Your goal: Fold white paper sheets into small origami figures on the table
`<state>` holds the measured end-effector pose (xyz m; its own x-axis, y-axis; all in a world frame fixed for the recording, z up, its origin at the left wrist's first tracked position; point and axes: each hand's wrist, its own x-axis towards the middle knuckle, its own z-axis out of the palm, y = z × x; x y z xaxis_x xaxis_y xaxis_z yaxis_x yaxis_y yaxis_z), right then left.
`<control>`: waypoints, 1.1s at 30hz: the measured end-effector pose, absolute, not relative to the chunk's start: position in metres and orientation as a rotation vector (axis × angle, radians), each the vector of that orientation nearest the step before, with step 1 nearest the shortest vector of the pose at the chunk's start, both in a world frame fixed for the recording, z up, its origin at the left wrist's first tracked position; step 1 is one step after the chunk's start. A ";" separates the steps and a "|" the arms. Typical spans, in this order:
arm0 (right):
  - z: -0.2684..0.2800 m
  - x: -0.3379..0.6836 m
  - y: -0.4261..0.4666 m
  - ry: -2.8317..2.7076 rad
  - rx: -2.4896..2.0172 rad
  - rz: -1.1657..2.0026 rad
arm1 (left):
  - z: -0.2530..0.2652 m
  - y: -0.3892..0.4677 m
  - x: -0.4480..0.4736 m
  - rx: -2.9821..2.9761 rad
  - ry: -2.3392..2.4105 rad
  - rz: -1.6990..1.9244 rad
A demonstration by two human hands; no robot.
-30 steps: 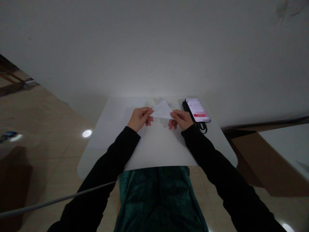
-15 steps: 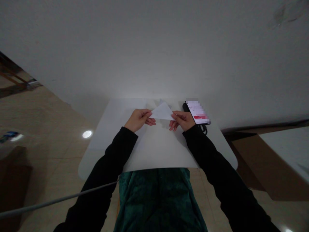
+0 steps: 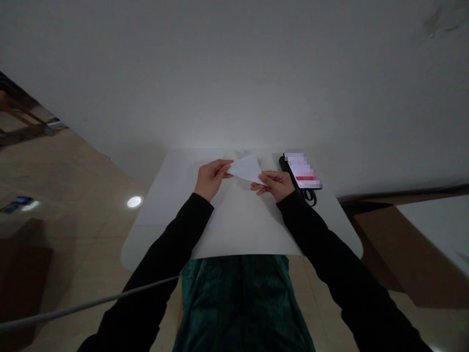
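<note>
Between my hands, above the small white table (image 3: 238, 234), is a folded piece of white paper (image 3: 246, 167), roughly triangular and slightly tilted. My left hand (image 3: 213, 177) pinches its left corner between thumb and fingers. At the lower right corner, my right hand (image 3: 274, 184) grips the paper with thumb and forefinger, its other fingers curled underneath. Flat white sheets (image 3: 168, 188) lie on the left part of the table, partly hidden by my left hand and forearm. Behind the folded paper, another small pale paper piece shows in part.
A phone with a lit, blurred screen (image 3: 303, 171) rests at the table's right, with a black cable (image 3: 310, 197) beside it. A grey wall (image 3: 234, 83) rises behind the table. A cardboard box (image 3: 414, 254) stands at the right. A grey cord (image 3: 91, 304) crosses the lower left.
The folded paper has turned, its left corner now higher and its right corner lower. My left hand has lifted slightly and turned with it; both hands keep their hold.
</note>
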<state>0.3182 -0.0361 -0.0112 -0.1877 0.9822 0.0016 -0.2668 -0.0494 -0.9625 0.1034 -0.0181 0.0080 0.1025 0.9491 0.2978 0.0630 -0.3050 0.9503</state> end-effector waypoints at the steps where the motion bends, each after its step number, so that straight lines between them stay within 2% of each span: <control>1: -0.012 0.317 -0.036 -1.076 -0.920 1.524 | 0.010 -0.020 0.105 1.525 0.995 1.329; 9: -0.013 0.303 -0.043 -0.813 -0.923 1.760 | 0.015 -0.029 0.115 1.488 0.723 1.355; 18: -0.007 0.298 -0.050 -0.961 -0.941 1.974 | 0.007 -0.028 0.123 1.450 0.651 1.113; 20: -0.004 0.299 -0.051 -1.099 -0.974 1.859 | 0.009 -0.030 0.125 1.470 0.714 1.092; 24: -0.003 0.300 -0.053 -1.261 -1.085 1.344 | 0.010 -0.036 0.128 1.469 0.800 1.026; 27: -0.007 0.301 -0.050 -1.345 -1.075 1.111 | 0.010 -0.039 0.129 1.435 0.809 0.962; 30: -0.010 0.304 -0.045 -1.409 -1.021 1.094 | 0.009 -0.041 0.131 1.449 0.782 0.918; 33: -0.011 0.306 -0.041 -1.423 -0.935 1.221 | 0.008 -0.043 0.132 1.500 0.741 0.867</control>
<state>0.3061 -0.0408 -0.0111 -0.2019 0.9594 0.1970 -0.0495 0.1909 -0.9804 0.1322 -0.0428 0.0082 0.5208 0.8472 0.1049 -0.0282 -0.1058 0.9940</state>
